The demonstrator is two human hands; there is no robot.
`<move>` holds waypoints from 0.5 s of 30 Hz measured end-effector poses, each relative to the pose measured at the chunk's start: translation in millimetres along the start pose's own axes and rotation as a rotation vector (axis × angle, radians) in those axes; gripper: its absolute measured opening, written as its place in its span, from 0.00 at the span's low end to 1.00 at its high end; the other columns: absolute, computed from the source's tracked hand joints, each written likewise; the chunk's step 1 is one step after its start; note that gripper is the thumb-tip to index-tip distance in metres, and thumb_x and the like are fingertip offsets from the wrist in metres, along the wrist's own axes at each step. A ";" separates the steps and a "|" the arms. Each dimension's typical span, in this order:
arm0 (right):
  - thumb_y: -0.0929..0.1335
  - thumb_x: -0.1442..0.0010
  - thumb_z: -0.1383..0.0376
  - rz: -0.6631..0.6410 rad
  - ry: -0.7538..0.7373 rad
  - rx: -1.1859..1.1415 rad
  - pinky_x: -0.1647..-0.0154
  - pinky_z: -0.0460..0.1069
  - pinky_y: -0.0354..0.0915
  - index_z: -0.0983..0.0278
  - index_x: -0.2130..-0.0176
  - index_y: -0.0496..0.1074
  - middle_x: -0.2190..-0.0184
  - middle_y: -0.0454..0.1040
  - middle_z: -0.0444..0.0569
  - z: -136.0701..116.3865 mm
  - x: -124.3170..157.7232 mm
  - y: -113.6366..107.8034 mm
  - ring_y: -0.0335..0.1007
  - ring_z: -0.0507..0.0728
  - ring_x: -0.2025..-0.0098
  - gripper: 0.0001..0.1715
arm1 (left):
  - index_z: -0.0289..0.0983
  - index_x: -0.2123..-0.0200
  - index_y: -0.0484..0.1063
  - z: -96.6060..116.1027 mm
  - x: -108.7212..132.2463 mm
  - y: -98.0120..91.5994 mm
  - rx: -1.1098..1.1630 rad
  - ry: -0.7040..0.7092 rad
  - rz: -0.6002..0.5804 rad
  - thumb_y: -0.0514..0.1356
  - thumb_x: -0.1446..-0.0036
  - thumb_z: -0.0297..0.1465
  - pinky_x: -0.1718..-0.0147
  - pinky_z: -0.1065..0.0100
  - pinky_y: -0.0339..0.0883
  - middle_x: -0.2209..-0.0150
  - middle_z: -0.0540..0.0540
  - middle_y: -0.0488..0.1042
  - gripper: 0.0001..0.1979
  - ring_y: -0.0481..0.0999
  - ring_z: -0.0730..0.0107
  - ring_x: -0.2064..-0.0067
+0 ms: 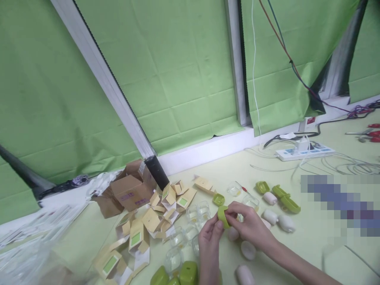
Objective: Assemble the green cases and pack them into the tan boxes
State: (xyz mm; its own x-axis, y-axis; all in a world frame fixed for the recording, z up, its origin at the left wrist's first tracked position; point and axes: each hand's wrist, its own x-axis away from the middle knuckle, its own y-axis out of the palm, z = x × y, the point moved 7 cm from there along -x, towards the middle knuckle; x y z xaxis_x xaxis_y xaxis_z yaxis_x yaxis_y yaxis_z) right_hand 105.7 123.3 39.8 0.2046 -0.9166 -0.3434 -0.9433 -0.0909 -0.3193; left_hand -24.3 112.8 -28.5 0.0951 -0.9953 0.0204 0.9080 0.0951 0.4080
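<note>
Both hands meet around a small green plastic part [223,217] at the lower centre. My left hand [210,233] pinches its left side, fingers closed on it. My right hand [244,220] grips the right side, thumb and fingers bent at its rim. Just behind lies another green piece [219,199]. Clear containers [174,259] stand in rows left of my left hand. White rounded pieces [248,250] lie below and right of my right hand. Larger green cases [189,273] sit at the bottom edge, beside my left forearm.
Opened small cartons [151,220] are piled on the left, before a brown cardboard box [130,190] and a black object [156,172]. Green open cases [286,199] lie right. A power strip [305,152] with loose cables and red-handled tools [374,133] is farther right.
</note>
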 end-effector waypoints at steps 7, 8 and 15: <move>0.65 0.43 0.67 -0.107 -0.014 0.019 0.66 0.49 0.67 0.63 0.71 0.73 0.72 0.74 0.45 -2.4 -5.5 -8.6 0.70 0.55 0.68 0.07 | 0.34 0.75 0.74 6.3 -1.9 3.4 -0.054 0.002 -0.065 0.70 0.60 0.39 0.64 0.68 0.68 0.73 0.46 0.76 0.15 0.75 0.67 0.67; 0.65 0.43 0.66 -0.146 -0.022 0.025 0.66 0.49 0.66 0.62 0.72 0.73 0.73 0.73 0.45 -4.0 -4.9 -10.4 0.70 0.55 0.68 0.08 | 0.34 0.76 0.73 4.8 -3.4 3.7 -0.059 0.005 -0.075 0.70 0.62 0.39 0.66 0.69 0.68 0.75 0.47 0.75 0.15 0.73 0.69 0.69; 0.74 0.55 0.61 -0.284 -0.148 0.218 0.50 0.54 0.63 0.59 0.45 0.62 0.46 0.63 0.53 -18.7 16.4 -17.5 0.61 0.63 0.46 0.40 | 0.34 0.74 0.71 -10.3 -2.5 8.3 -0.087 -0.027 -0.147 0.67 0.58 0.37 0.71 0.71 0.63 0.76 0.48 0.72 0.12 0.69 0.71 0.73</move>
State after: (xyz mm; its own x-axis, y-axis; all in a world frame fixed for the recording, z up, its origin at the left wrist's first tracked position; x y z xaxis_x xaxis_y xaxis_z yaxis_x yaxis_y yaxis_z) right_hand 120.7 102.6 56.4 0.5003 -0.7994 -0.3326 -0.7690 -0.2337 -0.5950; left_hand -12.7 116.3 -34.6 -0.0514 -0.9986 -0.0092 0.9433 -0.0515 0.3279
